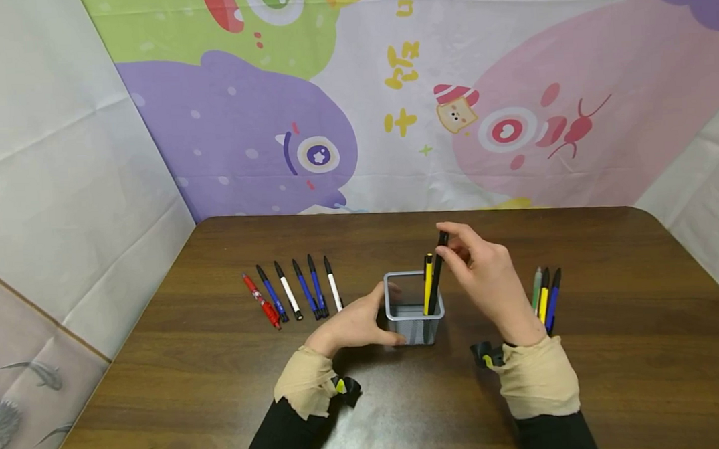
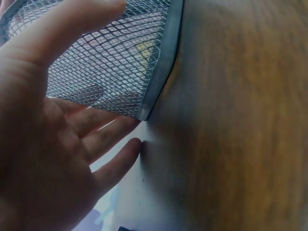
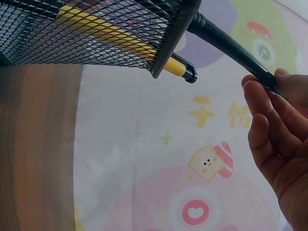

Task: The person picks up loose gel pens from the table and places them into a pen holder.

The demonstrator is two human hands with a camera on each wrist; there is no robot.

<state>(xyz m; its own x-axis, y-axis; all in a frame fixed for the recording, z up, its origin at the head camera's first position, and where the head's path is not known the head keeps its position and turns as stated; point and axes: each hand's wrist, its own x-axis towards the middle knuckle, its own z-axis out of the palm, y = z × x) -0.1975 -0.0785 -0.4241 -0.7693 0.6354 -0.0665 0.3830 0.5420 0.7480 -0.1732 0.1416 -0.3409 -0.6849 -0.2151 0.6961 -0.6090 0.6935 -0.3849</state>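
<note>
Pen (image 1: 437, 278), slim and black, stands slightly tilted with its lower part inside a square metal mesh holder (image 1: 415, 328) and its upper end above the rim. The person's right hand (image 1: 488, 279) pinches that upper end between thumb and fingertips. Just beside it, a yellow pen (image 1: 428, 285) with black trim stands in the same holder, leaning in the right part, its end above the rim. The left hand (image 1: 358, 322) grasps the holder from its left side, thumb along the near wall and fingers along the far one.

The holder sits near the middle of a brown wood-grain surface (image 1: 192, 399). Left of it, six pens lie side by side in a loose row: from the left, red (image 1: 260, 301), blue (image 1: 272, 293), white (image 1: 288, 291), blue (image 1: 306, 289), blue (image 1: 317, 286) and white (image 1: 333, 282). Right of the holder, beyond the right hand, three more lie close together: pale green (image 1: 537, 287), yellow (image 1: 544, 293) and blue (image 1: 553, 300); the wrist partly hides their near ends.

Beige wraps (image 1: 538, 381) cover both wrists, above black sleeves (image 1: 558, 435). Behind the surface hangs a cloth (image 1: 405, 172) printed with purple, green and pink cartoon creatures.
</note>
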